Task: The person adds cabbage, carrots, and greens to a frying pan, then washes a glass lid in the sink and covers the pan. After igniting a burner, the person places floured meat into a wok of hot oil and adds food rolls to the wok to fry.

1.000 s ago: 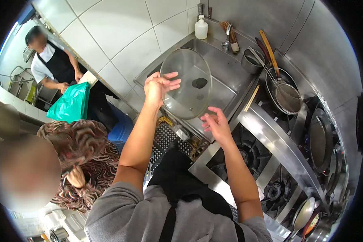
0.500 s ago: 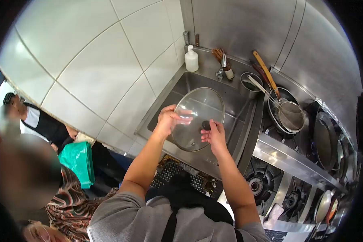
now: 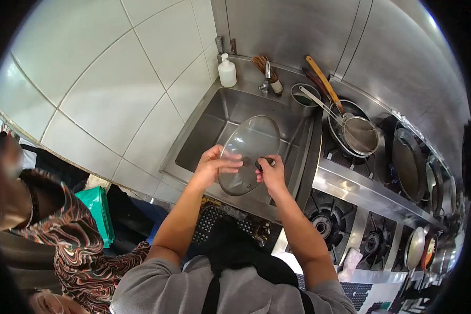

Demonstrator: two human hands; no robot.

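Note:
A round clear glass lid (image 3: 251, 136) with a metal rim is tilted above the near part of the steel sink (image 3: 204, 123). My left hand (image 3: 215, 166) grips its left edge, with the fingers seen through or behind the glass. On the lid's right side, my right hand (image 3: 270, 171) is closed on the dark knob (image 3: 265, 163). Beyond the sink, on its back ledge, are a white pump bottle (image 3: 227, 71), a tap (image 3: 267, 70) and a bundled brush (image 3: 269, 76).
Right of the sink is a stove (image 3: 345, 175) with burners, a pan under a strainer (image 3: 360, 135) and a metal pot (image 3: 304, 97). Dark pans (image 3: 407, 162) stand further right. A person in a patterned top (image 3: 83, 251) is close at left, near a green bag (image 3: 97, 209).
My right hand has moved from beside the lid onto its knob. The view has turned, so the sink shows more fully and the person in the apron is now mostly hidden.

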